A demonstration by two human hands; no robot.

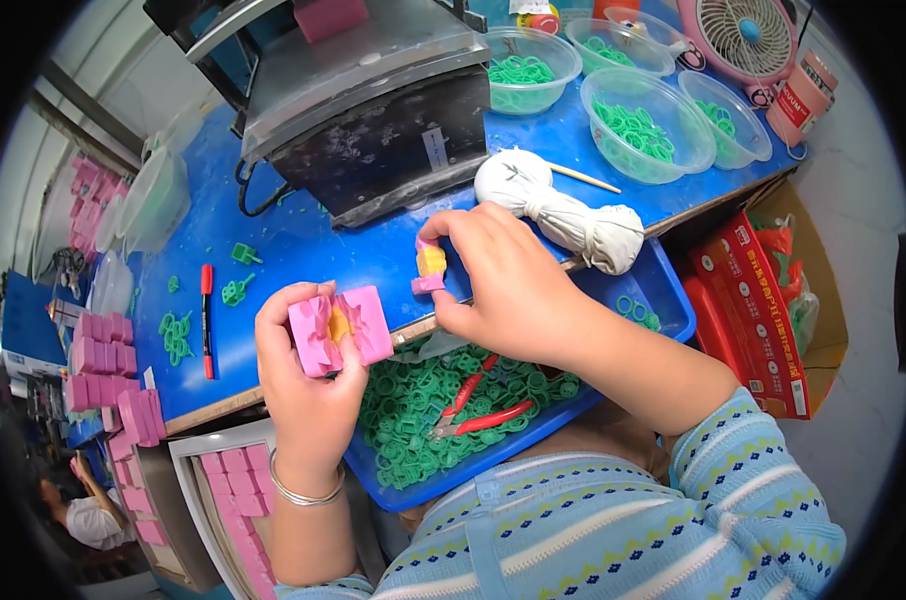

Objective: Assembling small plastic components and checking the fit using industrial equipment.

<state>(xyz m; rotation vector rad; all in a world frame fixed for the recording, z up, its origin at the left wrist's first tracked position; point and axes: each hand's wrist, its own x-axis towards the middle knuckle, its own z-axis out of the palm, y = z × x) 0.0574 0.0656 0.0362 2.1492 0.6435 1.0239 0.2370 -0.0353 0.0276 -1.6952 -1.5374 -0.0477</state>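
Note:
My left hand (313, 420) is closed around a pink rubbery mould block (371, 318) with a hollowed, uneven face and a yellow patch in its middle. My left thumb presses near that patch. To the right and slightly higher, my right hand (518, 280) pinches a smaller pink-and-yellow piece (431, 264) between thumb and fingers, apart from the block. Below both hands sits a blue tray (685, 312) of small green ring-like pieces (403, 425). Lying on the green pieces are red-handled pliers (493, 418).
A black metal machine (393, 140) stands on the blue table (198, 225), near a white cloth bundle (568, 215). Clear bowls (663, 165) hold green pieces beside a pink fan (748, 35). A red marker (207, 320) lies left. Pink blocks (103, 360) are stacked leftward; a red carton (748, 320) stands right.

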